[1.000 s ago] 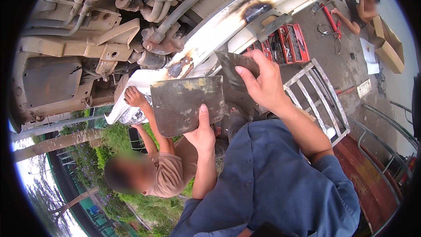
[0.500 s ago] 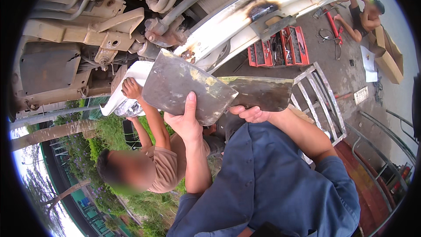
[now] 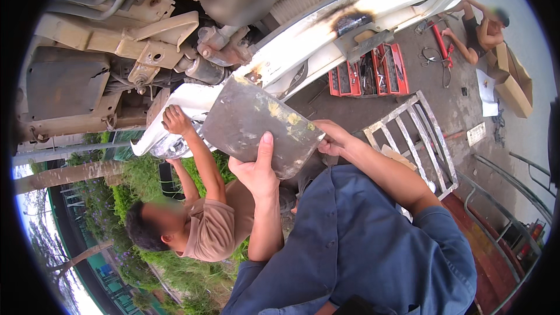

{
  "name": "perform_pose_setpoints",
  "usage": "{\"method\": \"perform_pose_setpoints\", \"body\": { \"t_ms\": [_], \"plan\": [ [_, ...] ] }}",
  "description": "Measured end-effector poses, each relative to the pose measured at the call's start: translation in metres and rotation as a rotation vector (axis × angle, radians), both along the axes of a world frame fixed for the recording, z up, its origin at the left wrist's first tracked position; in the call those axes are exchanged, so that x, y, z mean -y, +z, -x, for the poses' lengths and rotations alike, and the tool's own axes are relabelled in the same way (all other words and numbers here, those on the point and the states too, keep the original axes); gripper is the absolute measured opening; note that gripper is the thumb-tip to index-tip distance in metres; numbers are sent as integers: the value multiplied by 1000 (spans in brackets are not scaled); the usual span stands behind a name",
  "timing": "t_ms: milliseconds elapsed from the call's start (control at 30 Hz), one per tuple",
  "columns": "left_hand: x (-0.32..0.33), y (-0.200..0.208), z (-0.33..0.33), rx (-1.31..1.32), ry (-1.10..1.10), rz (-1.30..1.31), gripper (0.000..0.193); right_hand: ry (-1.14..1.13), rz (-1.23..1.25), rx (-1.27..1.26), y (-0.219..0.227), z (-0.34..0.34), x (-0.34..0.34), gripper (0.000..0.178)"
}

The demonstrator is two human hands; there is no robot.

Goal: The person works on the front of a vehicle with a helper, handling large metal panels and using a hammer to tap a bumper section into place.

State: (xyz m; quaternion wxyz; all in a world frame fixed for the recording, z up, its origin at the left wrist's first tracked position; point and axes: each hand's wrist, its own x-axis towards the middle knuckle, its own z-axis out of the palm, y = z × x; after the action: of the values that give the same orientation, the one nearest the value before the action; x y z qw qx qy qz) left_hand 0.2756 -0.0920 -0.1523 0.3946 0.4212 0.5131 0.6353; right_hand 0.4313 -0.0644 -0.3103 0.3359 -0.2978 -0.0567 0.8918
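Observation:
My left hand [image 3: 258, 170] is closed on a flat, dark grey plate [image 3: 251, 119], its thumb lying across the face. The plate looks like worn sheet metal, with yellowish and whitish patches along its right edge. At the plate's right corner my right hand [image 3: 332, 138] is closed, fingers curled against the edge. Whatever lies behind the plate is hidden. Just beyond it runs a white vehicle beam [image 3: 309, 32] with a scorched patch and rust near its lower left end. A co-worker's hand [image 3: 177, 121] rests on a white panel with a lamp [image 3: 189, 105], left of the plate.
The co-worker [image 3: 204, 227] in a brown shirt is close on my left. Exposed vehicle parts [image 3: 128, 52] fill the upper left. A red toolbox [image 3: 395, 67], a metal rack [image 3: 417, 140], a red jack [image 3: 438, 41] and a cardboard box [image 3: 512, 79] stand right. Another person [image 3: 484, 29] crouches there.
The second dark plate in my right hand no longer shows; that hand has moved to the first plate's corner. The first plate has shifted slightly right and down.

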Motion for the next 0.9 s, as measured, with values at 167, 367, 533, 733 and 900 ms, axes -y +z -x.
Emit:
{"method": "perform_pose_setpoints", "body": {
  "t_ms": [167,367,533,733,900],
  "plan": [
    [-12,-7,24,-16,272,-101,18,-253,-294,469,11,-35,-8,77],
    [-7,-49,44,-192,328,-59,16,-361,-849,1216,47,-6,-17,21],
    [11,-76,56,-215,406,98,17,-362,-1455,1182,96,54,-1,21],
    [3,-79,100,397,421,22,18,-570,-866,824,71,50,-33,21],
    [2,-63,127,758,0,217,34,-442,-478,252,88,56,-64,37]
  ]
}}
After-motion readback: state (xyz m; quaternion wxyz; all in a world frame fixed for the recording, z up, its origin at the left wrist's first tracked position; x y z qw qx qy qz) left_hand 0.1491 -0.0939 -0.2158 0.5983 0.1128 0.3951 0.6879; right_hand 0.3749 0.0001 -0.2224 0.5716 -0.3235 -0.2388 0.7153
